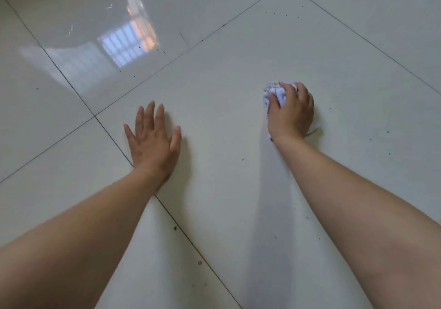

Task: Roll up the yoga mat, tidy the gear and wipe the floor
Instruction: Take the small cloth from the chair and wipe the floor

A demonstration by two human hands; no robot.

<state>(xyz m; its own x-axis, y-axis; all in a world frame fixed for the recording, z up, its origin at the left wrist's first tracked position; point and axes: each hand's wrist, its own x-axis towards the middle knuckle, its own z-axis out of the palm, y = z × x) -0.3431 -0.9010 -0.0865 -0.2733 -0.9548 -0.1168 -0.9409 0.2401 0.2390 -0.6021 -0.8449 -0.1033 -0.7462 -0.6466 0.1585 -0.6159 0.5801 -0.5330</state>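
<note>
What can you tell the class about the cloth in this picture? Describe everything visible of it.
The cloth is white, with thin dark lines on it, and looks like soft fabric bunched into a wad. It lies pressed on the pale tiled floor, mostly covered by the right hand, whose fingers close over it. Only its far, left part sticks out past the fingers; a small white bit shows near the wrist. Nothing else touches it.

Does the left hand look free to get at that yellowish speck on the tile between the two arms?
Probably yes. The left hand lies flat, empty, on the floor tile, and the yellowish speck sits on bare tile to its right. Nothing lies between them; the right hand clutches the white cloth farther off.
</note>
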